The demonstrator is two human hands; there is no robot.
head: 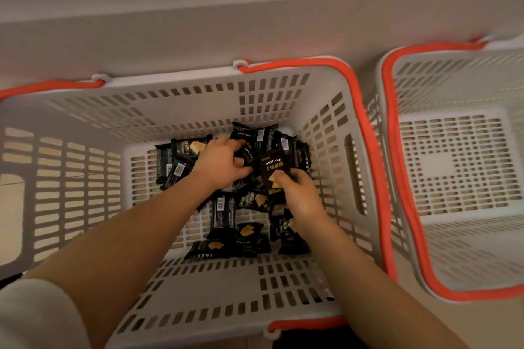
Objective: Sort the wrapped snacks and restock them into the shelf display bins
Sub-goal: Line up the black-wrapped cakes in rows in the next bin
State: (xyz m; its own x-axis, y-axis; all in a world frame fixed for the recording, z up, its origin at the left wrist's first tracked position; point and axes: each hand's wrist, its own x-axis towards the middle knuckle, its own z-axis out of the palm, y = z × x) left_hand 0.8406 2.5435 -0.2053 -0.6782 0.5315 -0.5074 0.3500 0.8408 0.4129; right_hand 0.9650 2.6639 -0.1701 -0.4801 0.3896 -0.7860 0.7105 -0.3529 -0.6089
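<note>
Several black wrapped DRYCAKE snack packs (222, 214) lie scattered on the floor of a white slotted basket (85, 178) with orange handles. Both my arms reach down into it. My left hand (219, 163) lies on the pile at the back, fingers curled around a black pack (246, 153). My right hand (297, 195) pinches the lower edge of another black pack (273, 166), which stands tilted up with its label facing me. More packs lie under and behind both hands.
A second white basket (453, 167) with an orange handle stands right beside the first, on its right, with nothing in it. A pale shelf ledge (255, 17) runs along the far side of both baskets.
</note>
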